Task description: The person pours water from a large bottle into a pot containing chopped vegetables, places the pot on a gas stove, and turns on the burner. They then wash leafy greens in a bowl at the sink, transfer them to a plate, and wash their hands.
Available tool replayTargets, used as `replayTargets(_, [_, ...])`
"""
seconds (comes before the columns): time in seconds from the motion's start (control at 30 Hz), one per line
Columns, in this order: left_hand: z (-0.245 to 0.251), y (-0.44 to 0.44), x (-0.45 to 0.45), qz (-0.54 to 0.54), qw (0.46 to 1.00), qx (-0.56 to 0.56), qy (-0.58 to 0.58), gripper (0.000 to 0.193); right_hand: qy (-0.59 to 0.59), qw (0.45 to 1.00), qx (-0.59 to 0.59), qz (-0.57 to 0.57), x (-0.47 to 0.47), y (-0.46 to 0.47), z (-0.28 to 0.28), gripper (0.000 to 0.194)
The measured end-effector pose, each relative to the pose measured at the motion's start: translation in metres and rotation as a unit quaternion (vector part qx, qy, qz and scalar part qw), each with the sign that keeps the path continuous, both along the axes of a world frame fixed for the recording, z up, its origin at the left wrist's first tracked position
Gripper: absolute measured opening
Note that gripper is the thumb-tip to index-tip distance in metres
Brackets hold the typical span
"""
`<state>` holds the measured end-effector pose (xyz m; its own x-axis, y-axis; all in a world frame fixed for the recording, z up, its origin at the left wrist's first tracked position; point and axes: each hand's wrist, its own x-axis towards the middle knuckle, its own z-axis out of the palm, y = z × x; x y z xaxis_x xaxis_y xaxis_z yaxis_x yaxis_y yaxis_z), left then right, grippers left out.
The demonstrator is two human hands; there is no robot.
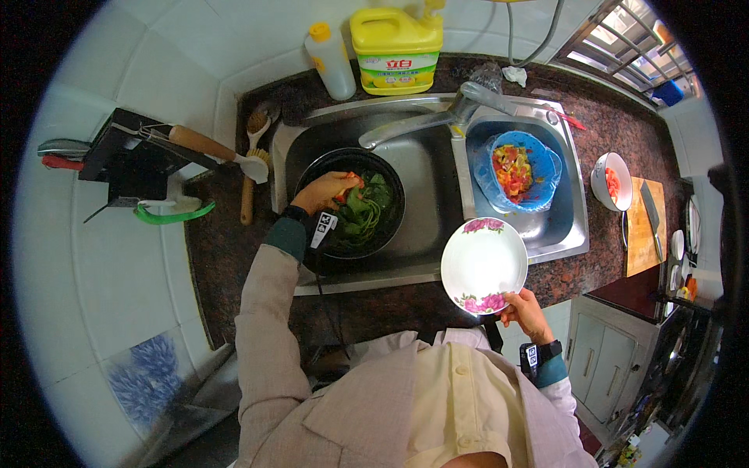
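Observation:
My left hand (323,192) is at the left rim of a dark round pan (401,225) in the left sink basin, its fingers closed on a red piece of food (353,178) that looks like a vegetable. Leafy greens with long stems (367,202) lie in the pan beside the fingers. A white plate with pink flowers (484,257) is held by its lower right rim in my right hand (522,310), over the front edge of the sink. The plate's face, turned up to the camera, carries no food.
A steel faucet (409,126) reaches over the left basin. The right basin holds a blue, plastic-lined basket (547,190) of scraps. Rightward stand a bowl of red pieces (624,175) and a cutting board (638,234) with a cleaver (650,207). A yellow detergent jug (397,47) stands behind.

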<state>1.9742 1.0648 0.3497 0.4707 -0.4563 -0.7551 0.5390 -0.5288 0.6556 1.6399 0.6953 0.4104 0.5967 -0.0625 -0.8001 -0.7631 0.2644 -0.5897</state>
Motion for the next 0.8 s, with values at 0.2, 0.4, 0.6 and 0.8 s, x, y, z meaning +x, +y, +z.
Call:
replayTargets(0.2, [-0.009,0.012,-0.003,0.092,0.987,-0.127,-0.032,0.039,0.037,0.994,-0.046,0.092,0.012,-0.004,0.013,0.021])
replayTargets(0.4, [-0.064,0.004,0.013,-0.017,0.98,0.077,-0.185,0.024,0.042,0.995,-0.075,0.059,0.005,-0.015,0.023,0.021])
replayTargets(0.6, [-0.176,0.001,0.008,-0.245,0.886,0.123,-0.374,0.032,0.075,0.985,-0.131,0.088,0.001,-0.013,0.014,0.021])
replayTargets(0.8, [-0.112,-0.006,0.032,-0.327,0.91,0.082,-0.242,0.029,0.081,0.979,-0.16,0.1,-0.002,-0.017,0.009,0.027])
